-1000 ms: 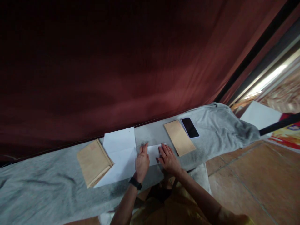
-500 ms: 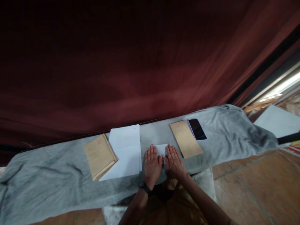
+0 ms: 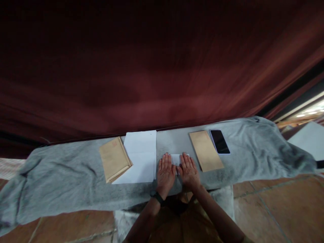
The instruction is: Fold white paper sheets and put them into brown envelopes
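A small piece of white paper, which looks folded, lies at the near edge of the cloth-covered surface, mostly covered by my hands. My left hand presses flat on its left part, fingers stretched out and pointing away from me. On the right part my right hand lies flat too, fingers extended, the two thumbs close together. Left of my hands are white paper sheets with a crease across them. Brown envelopes overlap the sheets' left side. One single brown envelope rests to the right of my right hand.
A phone with a dark screen touches or nearly touches the single envelope's right side. Rumpled grey cloth covers the long narrow surface. Behind it hangs a dark red curtain. Tiled floor shows below, and a white panel stands far right.
The view has shifted a little, so the papers, envelopes and phone appear slightly further right. Both hands stay flat on the folded paper, with hardly any movement.
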The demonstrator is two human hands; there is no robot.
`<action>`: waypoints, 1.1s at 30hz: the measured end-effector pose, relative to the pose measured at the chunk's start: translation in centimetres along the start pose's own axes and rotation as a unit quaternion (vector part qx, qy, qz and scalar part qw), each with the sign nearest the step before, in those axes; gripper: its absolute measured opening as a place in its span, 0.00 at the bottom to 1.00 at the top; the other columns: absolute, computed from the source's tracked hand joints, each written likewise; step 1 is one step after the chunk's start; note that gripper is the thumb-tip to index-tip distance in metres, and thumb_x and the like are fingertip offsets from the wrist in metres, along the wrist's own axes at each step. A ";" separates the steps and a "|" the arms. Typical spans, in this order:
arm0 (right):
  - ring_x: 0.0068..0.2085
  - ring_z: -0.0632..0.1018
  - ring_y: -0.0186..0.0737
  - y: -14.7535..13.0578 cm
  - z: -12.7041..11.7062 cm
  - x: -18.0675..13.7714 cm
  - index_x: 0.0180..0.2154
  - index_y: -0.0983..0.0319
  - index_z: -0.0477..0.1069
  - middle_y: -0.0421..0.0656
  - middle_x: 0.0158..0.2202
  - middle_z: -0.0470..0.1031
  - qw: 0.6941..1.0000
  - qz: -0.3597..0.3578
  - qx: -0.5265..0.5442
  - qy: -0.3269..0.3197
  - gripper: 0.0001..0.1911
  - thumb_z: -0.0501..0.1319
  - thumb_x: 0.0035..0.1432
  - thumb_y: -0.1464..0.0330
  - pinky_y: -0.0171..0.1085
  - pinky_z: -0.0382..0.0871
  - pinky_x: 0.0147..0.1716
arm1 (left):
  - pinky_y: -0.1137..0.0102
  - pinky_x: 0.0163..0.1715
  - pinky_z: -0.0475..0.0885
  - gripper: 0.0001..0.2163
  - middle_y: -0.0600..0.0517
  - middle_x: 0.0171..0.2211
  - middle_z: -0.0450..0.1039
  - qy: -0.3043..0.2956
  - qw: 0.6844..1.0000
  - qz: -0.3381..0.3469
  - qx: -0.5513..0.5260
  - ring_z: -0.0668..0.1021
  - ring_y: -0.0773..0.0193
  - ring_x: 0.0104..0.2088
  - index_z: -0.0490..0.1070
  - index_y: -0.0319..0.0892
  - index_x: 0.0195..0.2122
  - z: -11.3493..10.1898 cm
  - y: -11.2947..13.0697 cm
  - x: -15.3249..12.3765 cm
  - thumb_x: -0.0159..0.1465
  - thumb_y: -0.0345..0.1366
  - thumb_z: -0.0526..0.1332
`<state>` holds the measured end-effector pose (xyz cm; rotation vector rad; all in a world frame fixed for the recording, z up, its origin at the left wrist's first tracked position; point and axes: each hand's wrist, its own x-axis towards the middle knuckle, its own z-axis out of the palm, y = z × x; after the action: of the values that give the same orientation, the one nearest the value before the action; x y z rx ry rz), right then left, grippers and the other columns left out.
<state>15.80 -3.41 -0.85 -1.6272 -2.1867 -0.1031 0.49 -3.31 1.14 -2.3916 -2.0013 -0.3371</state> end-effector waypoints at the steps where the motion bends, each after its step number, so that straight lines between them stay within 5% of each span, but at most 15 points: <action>1: 0.69 0.59 0.54 0.1 0.0 -0.1 0.70 0.69 0.49 0.56 0.70 0.54 1.000 0.001 -0.003 0.006 0.32 0.50 0.72 0.61 0.53 0.56 0.66 | 0.54 0.69 0.54 0.27 0.40 0.70 0.53 0.001 1.000 -0.005 -0.004 0.54 0.53 0.71 0.51 0.31 0.70 -0.1 -0.1 0.1 0.70 0.34 0.48; 7: 0.69 0.59 0.57 0.1 -0.1 -0.3 0.71 0.70 0.43 0.59 0.71 0.51 1.000 -0.003 -0.007 0.024 0.36 0.51 0.71 0.60 0.54 0.58 0.65 | 0.49 0.69 0.52 0.27 0.39 0.71 0.52 0.007 1.000 -0.015 -0.019 0.53 0.51 0.72 0.51 0.32 0.70 -0.5 0.3 0.2 0.71 0.35 0.48; 12: 0.70 0.57 0.56 0.2 0.0 -0.3 0.71 0.69 0.44 0.58 0.71 0.50 1.000 0.000 -0.025 -0.009 0.33 0.50 0.70 0.67 0.54 0.56 0.65 | 0.52 0.69 0.53 0.26 0.47 0.71 0.52 -0.008 0.996 0.072 -0.047 0.53 0.56 0.72 0.51 0.40 0.71 -0.3 1.5 -0.2 0.73 0.39 0.47; 21: 0.69 0.59 0.54 0.1 -0.1 -0.8 0.72 0.70 0.40 0.57 0.71 0.53 0.999 0.019 -0.031 0.034 0.36 0.50 0.71 0.62 0.52 0.57 0.65 | 0.52 0.68 0.55 0.29 0.38 0.71 0.51 -0.009 0.999 0.046 -0.021 0.54 0.51 0.71 0.52 0.32 0.70 0.1 -0.1 0.3 0.72 0.43 0.50; 33: 0.68 0.62 0.49 -1.6 -0.7 -1.3 0.70 0.64 0.51 0.52 0.69 0.58 0.999 0.026 -0.023 0.012 0.30 0.50 0.71 0.64 0.51 0.53 0.67 | 0.49 0.67 0.54 0.26 0.40 0.72 0.49 -0.001 0.999 0.047 -0.015 0.54 0.49 0.71 0.56 0.41 0.69 0.0 -0.1 0.5 0.70 0.34 0.51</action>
<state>14.86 -5.31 -0.36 -1.6973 -2.1379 -0.1574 0.45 -2.81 1.18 -2.4933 -1.8897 -0.3655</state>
